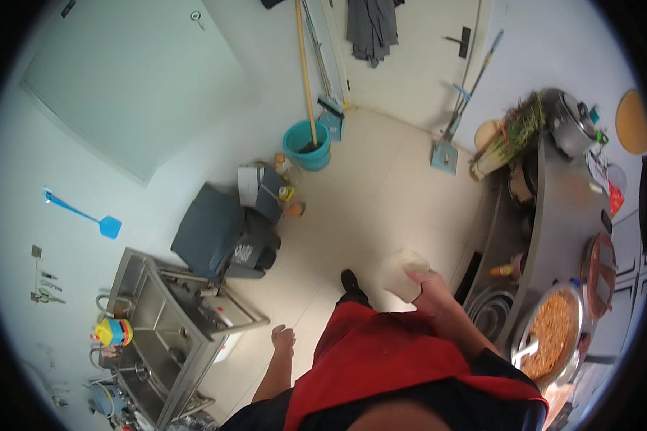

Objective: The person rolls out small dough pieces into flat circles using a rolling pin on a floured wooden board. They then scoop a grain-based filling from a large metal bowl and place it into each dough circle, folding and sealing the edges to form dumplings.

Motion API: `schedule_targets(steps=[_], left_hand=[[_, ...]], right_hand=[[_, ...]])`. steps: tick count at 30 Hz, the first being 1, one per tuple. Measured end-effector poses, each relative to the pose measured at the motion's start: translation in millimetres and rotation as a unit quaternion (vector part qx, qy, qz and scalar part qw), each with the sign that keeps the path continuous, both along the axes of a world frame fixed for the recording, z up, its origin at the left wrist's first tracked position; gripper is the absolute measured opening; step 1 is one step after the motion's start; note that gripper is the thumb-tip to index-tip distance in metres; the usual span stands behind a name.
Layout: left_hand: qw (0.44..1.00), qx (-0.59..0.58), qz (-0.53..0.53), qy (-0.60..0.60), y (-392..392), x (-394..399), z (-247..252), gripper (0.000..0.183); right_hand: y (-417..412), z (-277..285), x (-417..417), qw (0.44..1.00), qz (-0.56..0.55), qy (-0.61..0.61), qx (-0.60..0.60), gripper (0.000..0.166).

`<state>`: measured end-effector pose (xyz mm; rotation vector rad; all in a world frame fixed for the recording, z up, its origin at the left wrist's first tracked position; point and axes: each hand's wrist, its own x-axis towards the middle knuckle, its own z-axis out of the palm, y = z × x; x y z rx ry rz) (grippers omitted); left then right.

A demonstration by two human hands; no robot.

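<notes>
My right hand (430, 291) grips a pale, off-white flat item (401, 272), perhaps a cloth or a piece of dough; its kind is unclear. It is held out over the floor, in front of the red apron (383, 355) on my body. My left hand (283, 339) hangs low beside the apron with its fingers loosely curled, and nothing shows in it. At my right, a large metal bowl (578, 328) of orange-brown chopped food (552, 334) with a white handle in it sits on the steel counter (561, 215).
On the left stand a steel sink (162, 301) and a dark lidded bin (210, 231). Further ahead are a teal bucket (302, 156) with a long wooden handle, a dustpan (444, 157) and a door (420, 70). A bundle of greens (512, 137) lies at the counter's far end.
</notes>
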<state>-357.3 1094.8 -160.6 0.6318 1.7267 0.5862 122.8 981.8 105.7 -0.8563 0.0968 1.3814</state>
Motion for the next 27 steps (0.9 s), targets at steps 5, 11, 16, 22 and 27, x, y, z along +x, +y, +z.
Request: schedule_targets(steps=[5,11,16,22,27], left_hand=[[0.868,0.035,0.076,-0.490,203,28,-65,0.022],[0.744,0.446,-0.414,0.276,479,333,181,0.078],[0.597,0.401,-0.450,0.530,632,413,318,0.071],[0.572,0.407,-0.379,0.603,690,421,318,0.024],[0.664,0.299,-0.332,0.600,608,425,342,0.017]], right_hand=[[134,9,64,0.999,0.002,0.029,-0.013,0.051],[250,37,134,0.999,-0.052,-0.007,0.001,0.054],[377,23,202,0.999,0.009,0.026,0.023,0.055],[539,-7,297,0.989,0.138,0.049,0.014,0.055],[670,-4,353,0.942,0.321,-0.015,0.093,0.052]])
